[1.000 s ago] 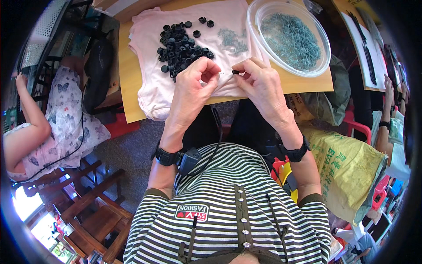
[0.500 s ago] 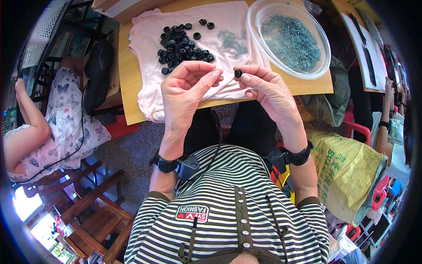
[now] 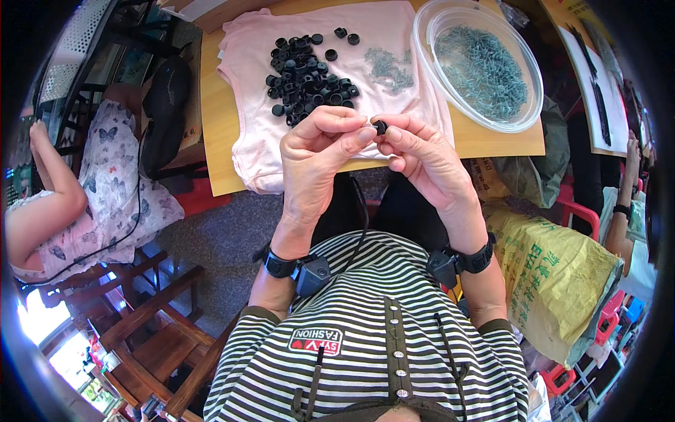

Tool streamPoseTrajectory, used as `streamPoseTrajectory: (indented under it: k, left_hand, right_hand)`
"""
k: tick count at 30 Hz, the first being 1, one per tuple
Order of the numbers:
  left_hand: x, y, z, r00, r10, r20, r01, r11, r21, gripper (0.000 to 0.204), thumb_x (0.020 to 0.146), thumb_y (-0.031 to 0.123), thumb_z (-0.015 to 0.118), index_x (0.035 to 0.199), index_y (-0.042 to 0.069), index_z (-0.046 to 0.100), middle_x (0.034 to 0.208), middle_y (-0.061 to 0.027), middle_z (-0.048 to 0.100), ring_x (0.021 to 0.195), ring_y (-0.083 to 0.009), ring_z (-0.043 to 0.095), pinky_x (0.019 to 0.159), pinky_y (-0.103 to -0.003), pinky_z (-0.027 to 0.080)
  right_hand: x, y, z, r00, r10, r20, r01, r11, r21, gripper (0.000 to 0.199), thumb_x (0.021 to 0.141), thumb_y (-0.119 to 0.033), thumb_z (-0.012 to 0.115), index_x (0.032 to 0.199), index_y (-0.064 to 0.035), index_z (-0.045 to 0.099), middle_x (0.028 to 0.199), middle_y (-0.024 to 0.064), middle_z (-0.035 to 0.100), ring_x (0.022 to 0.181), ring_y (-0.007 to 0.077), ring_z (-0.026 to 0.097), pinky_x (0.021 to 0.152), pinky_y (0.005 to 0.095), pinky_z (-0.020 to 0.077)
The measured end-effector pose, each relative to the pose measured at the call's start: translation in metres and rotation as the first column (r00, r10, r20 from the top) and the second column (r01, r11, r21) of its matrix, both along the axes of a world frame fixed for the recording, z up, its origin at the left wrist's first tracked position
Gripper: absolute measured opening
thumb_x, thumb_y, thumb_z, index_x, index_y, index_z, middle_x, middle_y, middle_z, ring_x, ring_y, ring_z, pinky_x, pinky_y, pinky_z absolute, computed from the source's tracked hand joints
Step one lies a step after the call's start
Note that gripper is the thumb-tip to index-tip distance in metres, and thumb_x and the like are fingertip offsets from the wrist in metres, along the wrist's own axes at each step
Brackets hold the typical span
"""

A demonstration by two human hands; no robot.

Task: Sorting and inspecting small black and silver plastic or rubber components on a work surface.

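Over the front edge of a pink shirt (image 3: 252,91) laid on the table, my two hands meet at the fingertips. My right hand (image 3: 434,163) pinches a small round black plastic cap (image 3: 380,127) between thumb and fingers. The thumb and forefinger of my left hand (image 3: 315,156) are pressed together right beside the cap; a tiny pale thing shows at their tips, too small to name. Beyond my left hand lies a heap of similar black caps (image 3: 309,79), several of them loose at its far side. To its right small silvery screws (image 3: 388,71) are scattered on the shirt.
A round clear plastic tub (image 3: 538,95) of grey screws (image 3: 485,74) stands at the table's right corner. Yellow woven sack (image 3: 555,271) on the right, wooden stool (image 3: 158,352) at lower left. One person in a butterfly-print dress (image 3: 105,183) sits left; another person's arm (image 3: 622,204) shows far right.
My hands have come together, the left one's fingertips now against the black cap in my right. The whole view has shifted slightly.
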State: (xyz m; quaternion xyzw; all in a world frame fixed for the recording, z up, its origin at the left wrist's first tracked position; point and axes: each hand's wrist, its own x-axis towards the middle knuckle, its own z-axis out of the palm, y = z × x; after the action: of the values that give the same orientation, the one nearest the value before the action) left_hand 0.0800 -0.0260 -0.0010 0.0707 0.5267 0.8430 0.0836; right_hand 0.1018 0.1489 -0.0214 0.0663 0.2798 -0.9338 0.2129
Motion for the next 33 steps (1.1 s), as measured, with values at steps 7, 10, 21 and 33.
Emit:
streamPoseTrajectory:
  k: [7,10,21,33]
  left_hand:
    - [0.006,-0.006,-0.006,0.999,-0.022,-0.030,0.022,1.000,0.001,0.012,0.081,-0.009,0.070,0.089,0.000,0.067,0.101,-0.0067,0.062,0.090,-0.0124,0.064,0.082,-0.025,0.055]
    - [0.005,-0.006,-0.009,0.999,0.004,-0.038,-0.002,0.999,0.054,0.012,0.081,-0.009,0.070,0.089,0.000,0.067,0.101,-0.0069,0.061,0.090,-0.0127,0.064,0.082,-0.025,0.055]
    - [0.000,-0.030,0.002,0.995,-0.076,-0.071,0.047,0.939,-0.340,0.025,0.079,-0.002,0.074,0.103,0.001,0.067,0.103,-0.0021,0.059,0.089,-0.0086,0.060,0.077,-0.023,0.049]
    - [-0.040,-0.081,-0.007,0.910,0.030,-0.413,-0.391,0.395,-0.831,0.025,0.080,-0.002,0.071,0.105,-0.002,0.068,0.088,-0.0019,0.061,0.070,-0.0064,0.054,0.065,-0.021,0.047]
  right_hand:
    - [0.002,-0.004,0.001,1.000,-0.008,-0.028,0.010,0.996,0.085,0.026,0.090,-0.010,0.067,0.114,-0.0002,0.064,0.097,0.0045,0.068,0.083,0.0079,0.063,0.067,0.0188,0.0535]
    - [0.003,-0.007,0.003,0.999,-0.007,-0.042,0.011,0.995,0.099,0.026,0.090,-0.011,0.067,0.113,-0.0004,0.065,0.097,0.0047,0.068,0.084,0.0080,0.063,0.069,0.0195,0.0533]
    - [0.005,-0.015,0.004,0.996,-0.046,-0.080,0.069,0.949,0.308,0.024,0.088,-0.013,0.070,0.110,-0.0016,0.066,0.095,0.0036,0.067,0.081,0.0073,0.062,0.069,0.0215,0.0515]
    - [0.000,-0.028,0.011,0.992,-0.041,-0.118,0.087,0.906,0.415,0.024,0.087,-0.012,0.070,0.108,-0.0005,0.066,0.092,0.0019,0.066,0.073,0.0061,0.059,0.067,0.0212,0.0501]
